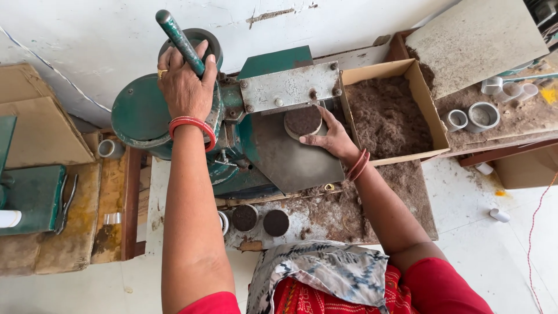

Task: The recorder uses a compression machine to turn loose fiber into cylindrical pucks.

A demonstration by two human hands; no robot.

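Note:
My left hand [185,81] grips the green lever handle [176,38] of a green hand press machine [232,125]. My right hand [328,136] rests on the machine's grey metal plate [290,160], fingers touching a round mould filled with dark brown powder [302,121] under the bolted steel bracket [289,86]. Red bangles sit on both wrists. Two filled round cups [260,220] stand on the bench below the plate.
A cardboard box of brown powder [388,116] sits right of the press. Empty white rings [476,116] lie on a dusty shelf at right under a grey board [476,40]. Cardboard [35,122] and a green block [32,197] are at left. White wall behind.

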